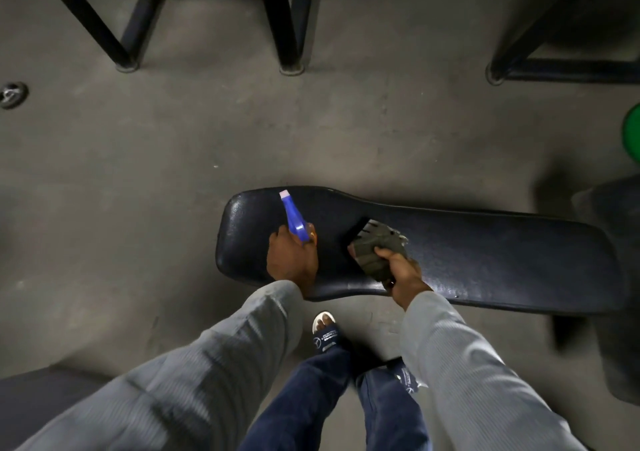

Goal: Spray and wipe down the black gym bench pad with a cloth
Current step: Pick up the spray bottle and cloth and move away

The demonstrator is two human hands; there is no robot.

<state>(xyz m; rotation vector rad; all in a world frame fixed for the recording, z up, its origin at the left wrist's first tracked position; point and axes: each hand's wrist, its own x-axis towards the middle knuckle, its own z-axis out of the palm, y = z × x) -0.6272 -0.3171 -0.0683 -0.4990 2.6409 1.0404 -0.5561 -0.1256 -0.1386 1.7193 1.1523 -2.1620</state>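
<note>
The black gym bench pad (485, 256) runs from the centre to the right, its wide rounded end at the left. My left hand (292, 262) hovers over that wide end, shut on a spray bottle (294, 217) with a blue head and a pale nozzle that points away from me. My right hand (403, 272) is shut on a bunched grey-green cloth (375, 246), held over the pad's middle near its front edge. Whether the cloth touches the pad I cannot tell. The bottle's body is hidden under my left hand.
Grey concrete floor (138, 160) surrounds the bench. Black metal frame legs (291, 35) stand at the back, another frame (540, 66) at the back right. A green round object (632, 135) sits at the right edge. My feet in sandals (325, 333) stand just before the pad.
</note>
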